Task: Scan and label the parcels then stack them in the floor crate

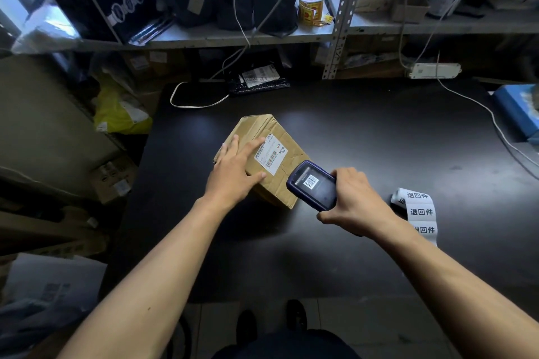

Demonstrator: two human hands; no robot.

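Dark tabletop (364, 131) below metal shelving: the parcel (264, 159) lay at centre, its long axis running away and leftward, label (271, 154) uppermost. It was steadied by the flat-fingered left hand (236, 170). Just right, the scanner (313, 185) was gripped in the right hand (350, 198), nearer the sticker roll (417, 210).

The left hand (233, 169) covered the near left part of the box (280, 183) top and a corner of its shipping label (271, 154), whose small print was too fine to read. The right hand (350, 201) hid the scanner's (313, 185) right side. The sticker roll (417, 210) ran behind the right forearm.
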